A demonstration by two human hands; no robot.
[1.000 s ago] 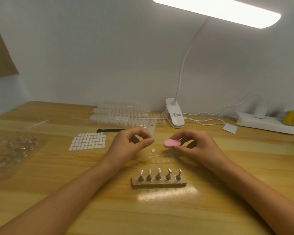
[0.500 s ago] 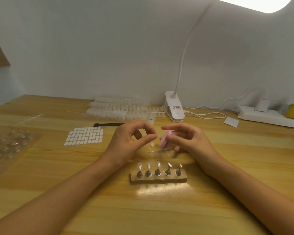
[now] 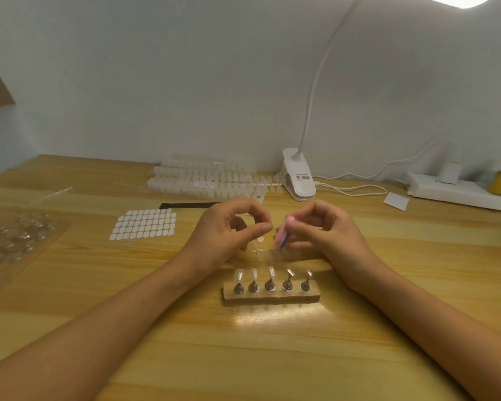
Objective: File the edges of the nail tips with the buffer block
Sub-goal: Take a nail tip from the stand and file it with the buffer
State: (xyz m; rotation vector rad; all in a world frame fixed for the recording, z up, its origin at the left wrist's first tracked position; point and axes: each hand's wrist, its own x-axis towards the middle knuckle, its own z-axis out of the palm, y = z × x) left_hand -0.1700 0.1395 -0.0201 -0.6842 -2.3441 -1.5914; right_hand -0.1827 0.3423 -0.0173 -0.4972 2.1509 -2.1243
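Note:
My right hand (image 3: pixel 327 233) grips a small pink buffer block (image 3: pixel 282 235), tilted on edge. Just left of it my left hand (image 3: pixel 226 233) has thumb and forefinger curled together in a pinch; a clear nail tip between them is too small to make out. A loose clear nail tip (image 3: pixel 260 240) and a clear sprue strip (image 3: pixel 262 250) lie on the table below the hands. In front of them a wooden holder (image 3: pixel 271 296) carries several metal stands topped with clear nail tips.
Strips of nail tips (image 3: pixel 209 180) lie at the back beside a white clip lamp base (image 3: pixel 300 180). A sheet of white adhesive tabs (image 3: pixel 143 224), a black file (image 3: pixel 188 205), a clear plastic tray (image 3: pixel 12 238) sit left. A power strip (image 3: pixel 457 192) stands right.
My right hand turned the pink buffer from lying flat to standing on edge and brought it left, close to my left hand's fingertips. The camera tilted upward slightly.

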